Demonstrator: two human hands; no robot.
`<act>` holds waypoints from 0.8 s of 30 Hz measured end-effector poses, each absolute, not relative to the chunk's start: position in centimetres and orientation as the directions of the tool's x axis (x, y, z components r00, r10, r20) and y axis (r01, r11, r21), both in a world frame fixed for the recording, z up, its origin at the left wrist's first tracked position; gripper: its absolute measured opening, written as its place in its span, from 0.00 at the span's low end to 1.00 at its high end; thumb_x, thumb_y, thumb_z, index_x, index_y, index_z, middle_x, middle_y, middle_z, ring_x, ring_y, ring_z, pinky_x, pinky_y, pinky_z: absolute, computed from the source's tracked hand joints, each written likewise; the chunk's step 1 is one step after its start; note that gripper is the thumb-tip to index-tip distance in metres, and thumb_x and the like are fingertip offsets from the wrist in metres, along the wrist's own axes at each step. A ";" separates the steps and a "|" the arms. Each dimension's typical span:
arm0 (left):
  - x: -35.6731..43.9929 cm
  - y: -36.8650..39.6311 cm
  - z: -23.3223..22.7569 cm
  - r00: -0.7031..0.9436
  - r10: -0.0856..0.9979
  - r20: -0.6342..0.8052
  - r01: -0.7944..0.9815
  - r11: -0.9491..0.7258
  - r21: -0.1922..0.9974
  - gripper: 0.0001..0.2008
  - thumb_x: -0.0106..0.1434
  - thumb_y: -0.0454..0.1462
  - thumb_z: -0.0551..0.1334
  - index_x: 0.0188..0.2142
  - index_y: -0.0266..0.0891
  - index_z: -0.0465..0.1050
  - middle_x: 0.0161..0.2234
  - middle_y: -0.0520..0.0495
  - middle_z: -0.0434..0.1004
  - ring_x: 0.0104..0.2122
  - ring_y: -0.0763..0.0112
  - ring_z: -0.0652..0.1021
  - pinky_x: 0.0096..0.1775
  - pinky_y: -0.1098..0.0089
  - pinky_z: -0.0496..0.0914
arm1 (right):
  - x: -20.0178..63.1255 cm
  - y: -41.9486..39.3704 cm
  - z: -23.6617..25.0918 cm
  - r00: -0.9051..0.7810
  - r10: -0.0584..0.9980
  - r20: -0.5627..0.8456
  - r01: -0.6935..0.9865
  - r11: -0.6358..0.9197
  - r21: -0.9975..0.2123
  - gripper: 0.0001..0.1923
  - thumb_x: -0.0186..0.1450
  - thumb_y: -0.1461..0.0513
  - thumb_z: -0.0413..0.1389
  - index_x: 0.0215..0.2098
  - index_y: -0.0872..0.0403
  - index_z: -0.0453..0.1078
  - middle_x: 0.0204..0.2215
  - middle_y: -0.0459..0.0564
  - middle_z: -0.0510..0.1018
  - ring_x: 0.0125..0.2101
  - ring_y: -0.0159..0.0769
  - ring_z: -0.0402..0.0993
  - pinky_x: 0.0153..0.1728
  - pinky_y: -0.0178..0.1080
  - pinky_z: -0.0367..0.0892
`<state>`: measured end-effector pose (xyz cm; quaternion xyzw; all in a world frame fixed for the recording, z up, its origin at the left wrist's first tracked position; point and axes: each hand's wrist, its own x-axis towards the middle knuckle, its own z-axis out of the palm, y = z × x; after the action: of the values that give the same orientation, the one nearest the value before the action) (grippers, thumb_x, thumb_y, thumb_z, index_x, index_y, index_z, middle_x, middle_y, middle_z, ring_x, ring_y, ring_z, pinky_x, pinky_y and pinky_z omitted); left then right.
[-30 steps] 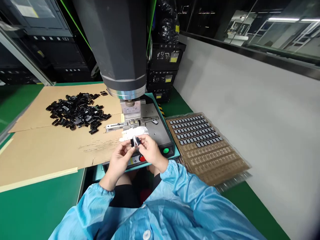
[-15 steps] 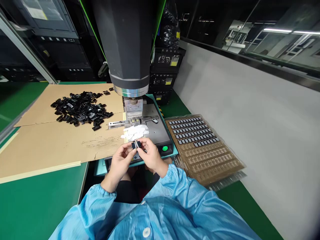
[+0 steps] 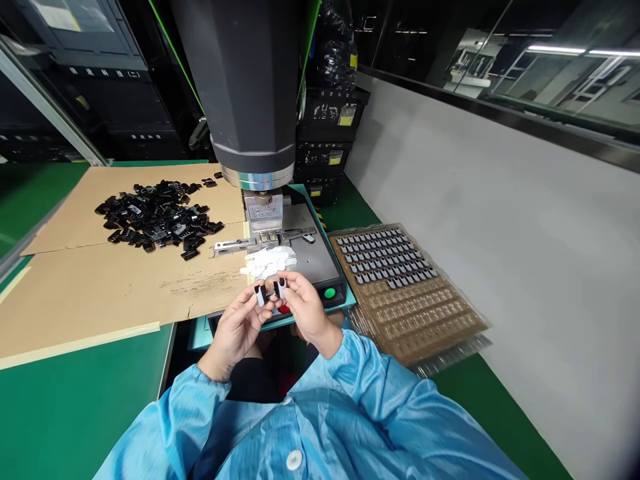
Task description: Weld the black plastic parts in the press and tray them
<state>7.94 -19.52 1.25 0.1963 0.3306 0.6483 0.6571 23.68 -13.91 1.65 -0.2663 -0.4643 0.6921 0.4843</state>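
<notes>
Between the fingertips of my left hand [image 3: 236,332] is a small black-and-white plastic part [image 3: 259,295]. My right hand [image 3: 309,312] pinches a similar small black-and-white plastic piece [image 3: 281,288] close beside it, with a narrow gap between the two. Whether they are joined lower down I cannot make out. Just beyond my fingers lies a pile of flat white pieces [image 3: 269,262] on the machine's base [image 3: 310,257]. A metal fixture [image 3: 235,247] sits behind that pile, under the machine's dark head [image 3: 250,100].
On the left, a heap of black plastic parts [image 3: 160,217] lies on cardboard [image 3: 100,287]. To the right, a brown tray [image 3: 415,313] holds rows of grey-white parts. A green button [image 3: 329,293] is on the machine's front. Black crates [image 3: 327,123] stand behind, beside a grey wall [image 3: 475,200].
The parts in my fingers have been turned, so their white faces now show and they sit a little further apart. The view has shifted slightly.
</notes>
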 end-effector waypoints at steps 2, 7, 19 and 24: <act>8.0 -19.6 1.1 -0.039 0.984 -0.177 -0.725 0.094 0.683 0.21 0.63 0.39 0.77 0.55 0.38 0.81 0.46 0.39 0.84 0.40 0.65 0.85 0.38 0.72 0.82 | 23.5 -14.1 1.8 -0.391 0.917 0.077 -0.435 -0.111 -0.894 0.19 0.71 0.55 0.64 0.58 0.48 0.73 0.48 0.50 0.82 0.39 0.36 0.78 0.40 0.39 0.77; 8.0 -19.7 0.8 -0.036 0.982 -0.183 -0.729 0.099 0.677 0.20 0.64 0.38 0.75 0.54 0.38 0.81 0.47 0.40 0.84 0.38 0.67 0.84 0.39 0.71 0.82 | 23.6 -14.2 1.8 -0.393 0.917 0.063 -0.426 -0.121 -0.897 0.19 0.71 0.55 0.64 0.58 0.49 0.73 0.47 0.50 0.82 0.37 0.34 0.77 0.40 0.39 0.76; 8.1 -19.8 -0.3 -0.090 0.972 -0.215 -0.631 0.111 0.768 0.20 0.60 0.42 0.79 0.50 0.42 0.81 0.44 0.44 0.83 0.40 0.63 0.85 0.42 0.66 0.83 | 24.0 -14.5 0.9 -0.368 0.919 0.140 -0.186 0.075 -0.980 0.16 0.67 0.62 0.60 0.53 0.48 0.65 0.43 0.47 0.76 0.38 0.35 0.75 0.42 0.40 0.76; 9.2 -20.5 -2.2 -0.142 0.974 -0.179 -0.462 0.095 0.882 0.18 0.58 0.45 0.81 0.41 0.42 0.79 0.41 0.50 0.81 0.36 0.73 0.81 0.40 0.76 0.79 | 25.4 -16.1 -0.1 -0.432 0.864 0.259 0.238 0.386 -0.891 0.25 0.61 0.62 0.67 0.53 0.48 0.64 0.45 0.47 0.74 0.44 0.39 0.74 0.51 0.44 0.73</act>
<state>9.22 -20.53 -2.24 0.2861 0.4474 0.6089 0.5893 25.44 -16.11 -0.13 -0.3722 -0.7401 0.4101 0.3814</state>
